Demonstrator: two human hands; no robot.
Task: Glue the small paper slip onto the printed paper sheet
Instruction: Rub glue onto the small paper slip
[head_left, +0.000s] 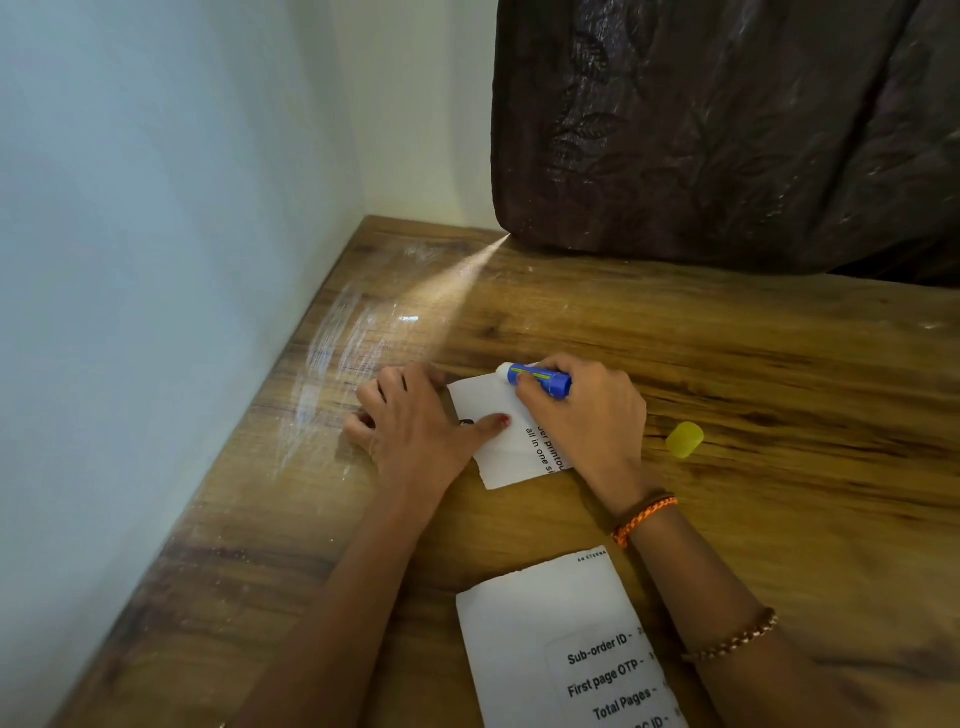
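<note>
A small white paper slip (501, 441) with some black print lies on the wooden table (727, 364). My left hand (410, 421) lies flat beside it, thumb pressing down on the slip. My right hand (587, 410) grips a blue glue stick (537, 378), whose white tip touches the slip's far edge. The larger printed paper sheet (561, 654), with lines such as "Sub-order ID", lies nearer to me between my forearms.
The glue stick's yellow cap (684, 439) lies on the table right of my right hand. A white wall runs along the table's left edge. A dark brown curtain (727, 130) hangs over the far side of the table.
</note>
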